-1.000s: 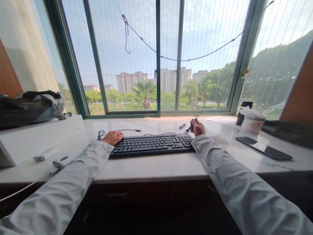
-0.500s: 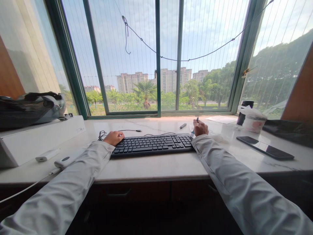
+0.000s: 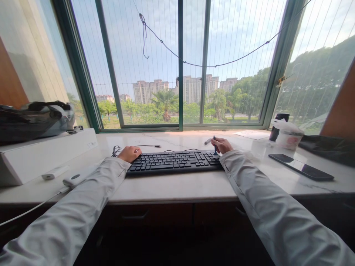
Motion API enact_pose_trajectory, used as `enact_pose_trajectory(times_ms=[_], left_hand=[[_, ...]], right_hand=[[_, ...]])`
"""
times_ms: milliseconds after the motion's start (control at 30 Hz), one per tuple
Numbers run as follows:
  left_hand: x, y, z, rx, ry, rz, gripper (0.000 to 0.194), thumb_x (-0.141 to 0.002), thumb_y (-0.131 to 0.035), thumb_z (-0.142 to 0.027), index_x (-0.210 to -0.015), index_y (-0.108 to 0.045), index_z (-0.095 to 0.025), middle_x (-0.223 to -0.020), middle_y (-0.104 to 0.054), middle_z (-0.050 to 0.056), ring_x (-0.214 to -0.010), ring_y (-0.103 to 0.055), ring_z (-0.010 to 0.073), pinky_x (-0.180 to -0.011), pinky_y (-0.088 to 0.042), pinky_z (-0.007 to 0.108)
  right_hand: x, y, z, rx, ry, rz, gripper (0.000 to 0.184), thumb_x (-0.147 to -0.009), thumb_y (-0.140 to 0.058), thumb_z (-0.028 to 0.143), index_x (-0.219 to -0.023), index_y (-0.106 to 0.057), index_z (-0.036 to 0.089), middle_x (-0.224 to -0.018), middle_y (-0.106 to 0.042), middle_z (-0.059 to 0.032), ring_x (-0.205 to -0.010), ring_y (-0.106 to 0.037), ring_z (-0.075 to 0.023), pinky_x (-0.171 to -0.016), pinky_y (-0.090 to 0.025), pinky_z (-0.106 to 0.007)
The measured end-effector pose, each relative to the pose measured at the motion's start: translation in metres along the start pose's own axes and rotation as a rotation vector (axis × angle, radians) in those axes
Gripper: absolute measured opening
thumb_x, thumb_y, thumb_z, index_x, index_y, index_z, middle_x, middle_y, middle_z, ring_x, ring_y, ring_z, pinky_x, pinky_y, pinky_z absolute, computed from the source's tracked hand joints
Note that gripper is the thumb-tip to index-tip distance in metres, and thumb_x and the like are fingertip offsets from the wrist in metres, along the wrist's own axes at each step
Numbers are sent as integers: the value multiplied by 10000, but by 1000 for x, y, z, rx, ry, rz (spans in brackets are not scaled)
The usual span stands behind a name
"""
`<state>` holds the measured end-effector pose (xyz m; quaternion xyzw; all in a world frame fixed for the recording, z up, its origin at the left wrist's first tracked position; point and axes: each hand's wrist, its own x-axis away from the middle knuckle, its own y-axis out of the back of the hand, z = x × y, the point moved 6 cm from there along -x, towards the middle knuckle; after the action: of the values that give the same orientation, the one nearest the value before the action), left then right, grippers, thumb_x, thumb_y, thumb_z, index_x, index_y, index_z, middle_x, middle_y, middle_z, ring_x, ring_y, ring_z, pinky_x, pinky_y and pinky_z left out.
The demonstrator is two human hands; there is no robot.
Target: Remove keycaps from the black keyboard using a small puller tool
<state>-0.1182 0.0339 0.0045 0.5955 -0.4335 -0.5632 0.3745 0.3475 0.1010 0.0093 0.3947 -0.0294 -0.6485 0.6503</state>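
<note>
A black keyboard (image 3: pixel 174 162) lies flat on the white marble-patterned desk. My left hand (image 3: pixel 129 153) is closed over its left end, thumb toward the keys. Above the keyboard's right end, my right hand (image 3: pixel 222 145) pinches a slim dark-blue brush (image 3: pixel 215 148) upright. The brush has a small tufted top, and its lower end meets the number keys; whether it presses on them I cannot tell. Just behind the right fingers lies a small silver stick (image 3: pixel 207 141), partly hidden by them.
A black phone (image 3: pixel 301 167) lies at the right, before a lidded cup (image 3: pixel 290 138) and a dark bottle (image 3: pixel 280 123). On the left are a white box (image 3: pixel 50 155) with a dark bag (image 3: pixel 33 120) on it, white devices (image 3: pixel 74 180) and a cable (image 3: pixel 30 214). Windows stand behind.
My right hand has moved left from beside the keyboard to over its number keys, bringing the blue brush upright there. My left hand stays on the keyboard's left end.
</note>
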Motion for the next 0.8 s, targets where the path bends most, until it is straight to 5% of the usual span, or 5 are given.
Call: enact_pose_trajectory(times_ms=[133,267,433,600,800], left_hand=[[0,0,-1,6,-3,-2,373,-812,-406,-399,-846,-739,-236,-909,-737,50,-870,-625,227,-739,-408,259],[0,0,-1,13,0,-9,355,-806,-415,-389,-820,-738,-244,-885,-738,33,-861,-624,214,-737,-406,245],[1,1,-2,21,-7,2,364,-812,-407,-386,-828,-737,-234,-905,-738,36,-865,-625,216,-746,-405,250],[2,3,-3,19,2,4,358,-809,-419,-382,-839,-743,-233,-891,-738,39,-859,-625,222,-738,-407,253],[2,2,-2,19,3,2,360,-811,-415,-385,-840,-741,-236,-904,-739,36,-875,-625,221,-747,-410,250]], right_hand=[[-2,24,0,264,80,-138,411,-865,-460,509,-614,-580,207,-648,-649,-52,-615,-545,-173,-559,-384,-281],[-4,38,-7,62,1,-216,449,-869,-444,559,-628,-554,197,-620,-643,-77,-558,-540,-172,-514,-387,-288],[-5,7,1,-351,-66,140,474,-767,-584,648,-699,-512,184,-492,-584,-44,-407,-455,-124,-416,-308,-257],[3,-15,10,-276,-77,368,501,-755,-591,668,-759,-548,169,-546,-630,-55,-420,-465,-118,-430,-319,-256],[4,12,11,179,34,87,496,-873,-446,598,-615,-552,188,-521,-545,-16,-509,-494,-141,-524,-348,-282]])
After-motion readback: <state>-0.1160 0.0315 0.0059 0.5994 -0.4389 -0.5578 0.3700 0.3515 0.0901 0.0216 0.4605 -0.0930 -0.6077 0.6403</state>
